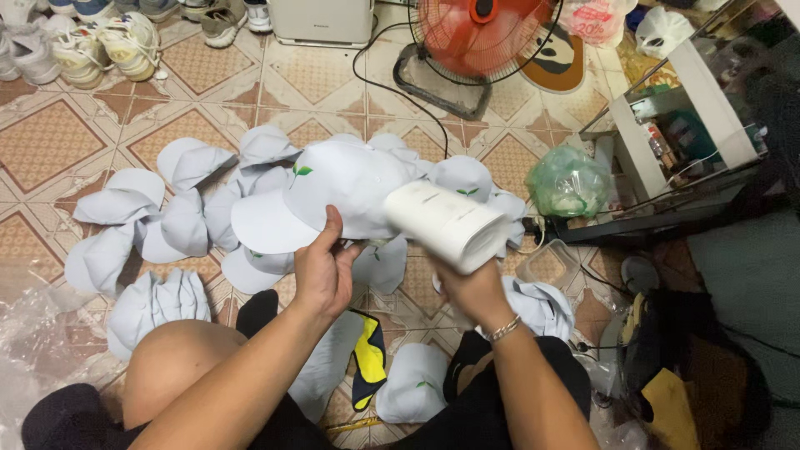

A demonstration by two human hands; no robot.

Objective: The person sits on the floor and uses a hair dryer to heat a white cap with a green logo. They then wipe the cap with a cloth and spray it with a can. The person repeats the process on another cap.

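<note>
The left hand [323, 271] grips a cap [333, 196] by its brim, raised above a heap of caps [179, 221] spread over the tiled floor [50, 137]. Just right of it, the right hand [475, 292] holds a handheld steamer [446, 225], its head close to the cap's crown. Behind the heap stands a floor fan [479, 37] — shoes [92, 46] line the far left. A tied plastic bag [568, 182] sits right of the heap, beside a shelf unit [683, 125]. More caps lie between the person's knees [187, 358].
</note>
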